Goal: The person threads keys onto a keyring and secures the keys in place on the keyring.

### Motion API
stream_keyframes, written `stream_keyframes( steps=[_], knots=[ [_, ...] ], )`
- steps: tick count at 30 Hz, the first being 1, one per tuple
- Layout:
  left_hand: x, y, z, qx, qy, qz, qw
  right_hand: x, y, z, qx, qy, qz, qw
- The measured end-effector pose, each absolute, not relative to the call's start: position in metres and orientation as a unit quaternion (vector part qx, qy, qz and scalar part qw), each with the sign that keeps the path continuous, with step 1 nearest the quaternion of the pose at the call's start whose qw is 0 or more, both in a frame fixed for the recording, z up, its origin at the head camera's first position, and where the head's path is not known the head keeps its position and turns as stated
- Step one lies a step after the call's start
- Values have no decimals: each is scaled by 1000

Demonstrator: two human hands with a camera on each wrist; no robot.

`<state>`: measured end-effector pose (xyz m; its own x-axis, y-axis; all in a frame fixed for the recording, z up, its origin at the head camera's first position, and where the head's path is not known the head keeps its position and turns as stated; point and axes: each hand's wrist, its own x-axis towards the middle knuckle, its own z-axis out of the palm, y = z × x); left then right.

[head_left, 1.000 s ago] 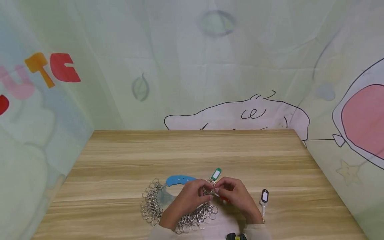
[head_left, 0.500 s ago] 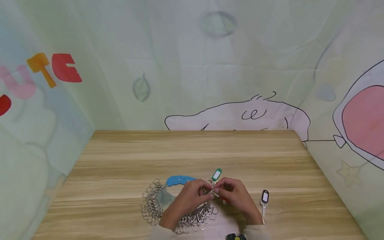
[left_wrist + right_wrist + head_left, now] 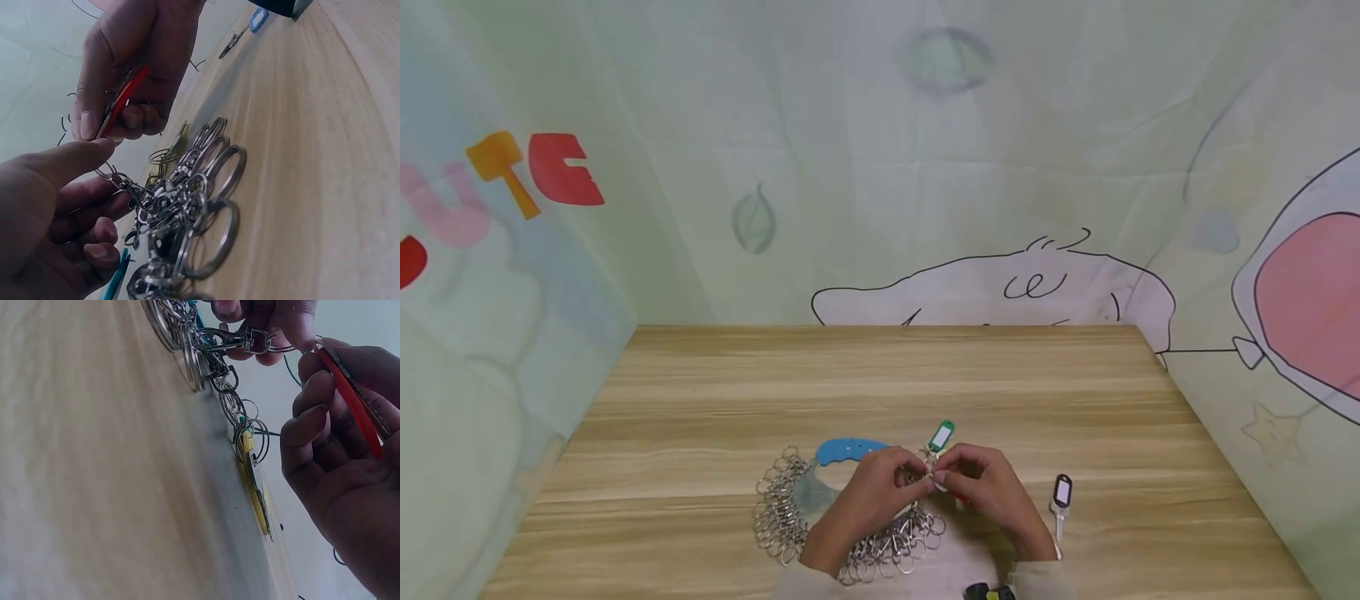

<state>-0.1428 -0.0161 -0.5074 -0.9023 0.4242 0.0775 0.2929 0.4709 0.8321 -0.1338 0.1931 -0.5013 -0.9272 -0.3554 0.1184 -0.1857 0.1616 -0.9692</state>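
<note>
My left hand [image 3: 871, 493] pinches a small split ring [image 3: 107, 169] between thumb and finger. The ring hangs on a metal swivel clip [image 3: 240, 341] of a large key holder with a blue handle [image 3: 850, 451]. Opposite it, my right hand [image 3: 991, 486] pinches a red key tag [image 3: 353, 400] and a key lying along it, its fingers curled around them. Thumb tips and fingertips of both hands meet at the ring, so whether the tag's end is threaded on it cannot be told. Many clips and rings [image 3: 887, 546] fringe the holder below the left hand.
A green tag [image 3: 942, 436] lies just beyond the hands, and a yellow tag with a key [image 3: 253, 481] hangs from a neighbouring ring. To the right lies a key with a black tag [image 3: 1062, 490]. A black object [image 3: 988, 592] sits at the table's near edge.
Both hands stay in nearly the same place. Their fingertips shift only slightly at the ring; the holder and loose key have not moved.
</note>
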Motion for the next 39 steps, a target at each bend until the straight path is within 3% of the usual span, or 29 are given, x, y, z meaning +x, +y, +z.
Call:
stream_keyframes(
  steps=[14,39],
  knots=[
    [-143,-15,-513,251,838,483,49,-135,189,-501,-91,784,-609,78],
    [-143,-11,-514,233,844,480,50,-135,192,-501,-139,768,-620,80]
  ],
)
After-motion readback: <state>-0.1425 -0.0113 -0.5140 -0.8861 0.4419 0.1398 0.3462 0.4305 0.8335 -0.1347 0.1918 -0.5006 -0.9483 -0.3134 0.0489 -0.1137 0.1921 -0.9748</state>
